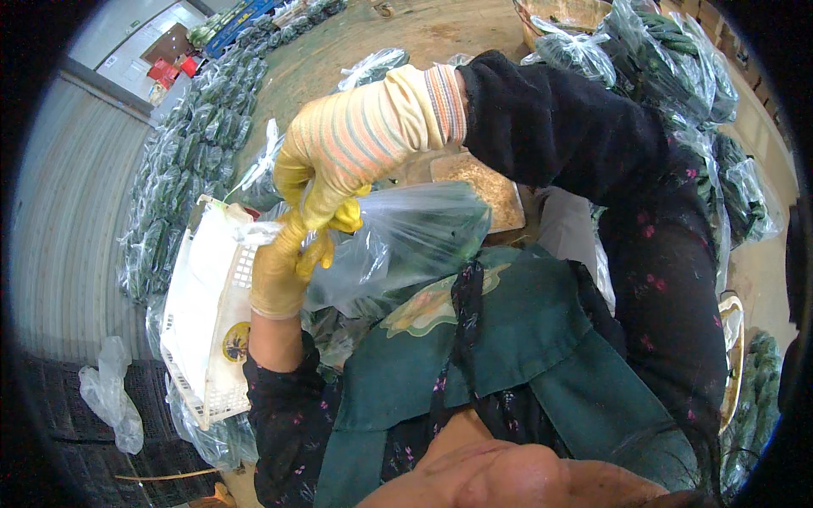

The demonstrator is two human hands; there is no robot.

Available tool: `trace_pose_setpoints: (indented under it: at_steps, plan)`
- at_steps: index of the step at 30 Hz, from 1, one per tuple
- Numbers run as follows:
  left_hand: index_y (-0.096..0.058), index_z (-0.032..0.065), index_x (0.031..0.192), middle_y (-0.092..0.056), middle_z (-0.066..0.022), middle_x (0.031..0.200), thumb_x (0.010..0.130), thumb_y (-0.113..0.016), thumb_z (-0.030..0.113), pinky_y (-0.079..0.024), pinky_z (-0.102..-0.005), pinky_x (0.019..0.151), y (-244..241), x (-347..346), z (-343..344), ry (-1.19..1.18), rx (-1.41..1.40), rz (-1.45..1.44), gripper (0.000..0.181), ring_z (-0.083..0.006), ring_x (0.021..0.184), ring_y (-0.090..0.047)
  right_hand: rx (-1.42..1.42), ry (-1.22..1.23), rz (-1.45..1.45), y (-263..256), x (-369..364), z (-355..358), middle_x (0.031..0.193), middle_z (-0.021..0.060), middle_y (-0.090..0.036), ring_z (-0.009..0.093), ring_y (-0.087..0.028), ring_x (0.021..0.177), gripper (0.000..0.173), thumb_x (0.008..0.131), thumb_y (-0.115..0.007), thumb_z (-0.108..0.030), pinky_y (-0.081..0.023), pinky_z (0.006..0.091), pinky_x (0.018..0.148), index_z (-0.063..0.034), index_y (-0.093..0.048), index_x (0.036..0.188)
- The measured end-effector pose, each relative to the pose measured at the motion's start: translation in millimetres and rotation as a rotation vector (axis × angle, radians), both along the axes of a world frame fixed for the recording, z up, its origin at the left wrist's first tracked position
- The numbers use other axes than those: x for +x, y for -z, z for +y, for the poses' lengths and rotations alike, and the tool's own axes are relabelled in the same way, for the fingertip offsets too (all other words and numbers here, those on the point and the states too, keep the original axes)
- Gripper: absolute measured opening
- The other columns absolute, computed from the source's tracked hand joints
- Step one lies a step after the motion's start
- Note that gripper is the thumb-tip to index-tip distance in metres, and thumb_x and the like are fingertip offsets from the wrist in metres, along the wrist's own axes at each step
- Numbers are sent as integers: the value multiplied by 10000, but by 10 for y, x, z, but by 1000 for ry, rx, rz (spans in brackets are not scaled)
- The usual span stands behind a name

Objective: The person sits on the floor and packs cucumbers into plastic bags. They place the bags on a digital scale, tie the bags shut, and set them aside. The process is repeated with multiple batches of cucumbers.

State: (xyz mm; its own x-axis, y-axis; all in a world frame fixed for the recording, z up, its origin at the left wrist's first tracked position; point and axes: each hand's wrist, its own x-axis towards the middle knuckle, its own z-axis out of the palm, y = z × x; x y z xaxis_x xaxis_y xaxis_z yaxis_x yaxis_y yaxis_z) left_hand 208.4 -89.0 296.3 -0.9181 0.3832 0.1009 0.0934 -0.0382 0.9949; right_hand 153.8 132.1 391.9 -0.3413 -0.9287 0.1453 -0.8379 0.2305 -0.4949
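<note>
A clear plastic bag (413,235) with green produce inside lies sideways before my chest, its gathered neck at my hands. My right hand (317,168), in a striped knit glove with yellow-coated fingers, bends down over the neck and grips it. Just below, my left hand (282,270), in a yellow glove, closes on the same neck; the fingers of both overlap, so the exact hold is partly hidden. Close by on the left, a white plastic crate (241,270) holds white sheets or bags (200,305).
Filled bags of green vegetables (190,159) are stacked along the shutter wall (76,203). More filled bags (673,70) stand at the upper right near a tub (565,14). A brownish board or tray (483,184) lies beyond the bag. An empty plastic bag (114,394) lies at the lower left.
</note>
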Motion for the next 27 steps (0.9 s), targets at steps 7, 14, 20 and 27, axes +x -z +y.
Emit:
trace_pose_setpoints:
  at_steps: [7,14,20,27]
  plan:
    - [-628,11,1174,-677,-150,1093,766,-645,78,-489,-301,693,-148,39,391,-58,-545,772,414,-197,883,-648,-624,-169,-1184,976,-412,-299,1018,70,-693,145,-629,934,351,959,-570,-342,-501,286,824,-22,-661,1067]
    - [-651,79,923,-588,-84,772,676,-710,119,-445,-403,699,-272,-172,306,-409,-938,1541,256,-302,756,-573,-846,55,-628,1208,-443,-343,1020,61,-698,155,-638,913,229,926,-601,-211,-503,302,814,-50,-663,1077]
    - [-519,121,637,-450,-62,620,729,-696,170,-346,-397,550,-417,-130,380,-37,-1110,1588,205,-273,581,-478,-513,457,145,818,-339,-200,922,109,-702,227,-677,841,226,869,-638,-264,-521,315,784,-129,-696,1041]
    - [-500,103,586,-463,-84,577,831,-678,259,-345,-424,498,707,326,-193,-4,-1278,1176,341,-294,545,-495,-359,751,-290,2461,-1138,514,946,118,-705,260,-675,889,286,851,-629,-329,-513,373,816,-115,-701,1026]
